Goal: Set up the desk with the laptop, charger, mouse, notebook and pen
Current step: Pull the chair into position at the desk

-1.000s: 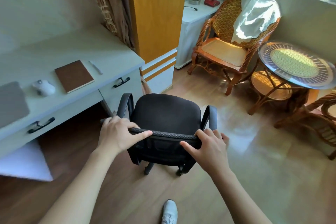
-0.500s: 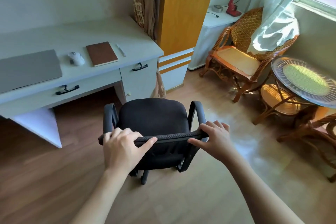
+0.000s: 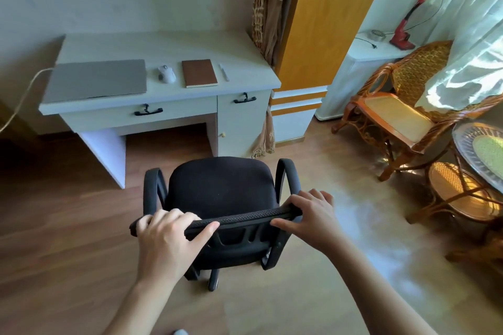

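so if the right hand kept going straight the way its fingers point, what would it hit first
The right hand grips the top of the chair back, fingers pointing ahead and slightly down. Going straight on, it would probably meet the chair's right armrest first, though depth is hard to judge.

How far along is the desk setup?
Nearly done, it seems. The closed laptop, with a white cable at its left edge, the mouse, notebook and pen lie in a row on the desk. Both hands, left and right, grip the chair back. Left: perhaps placing the chair.
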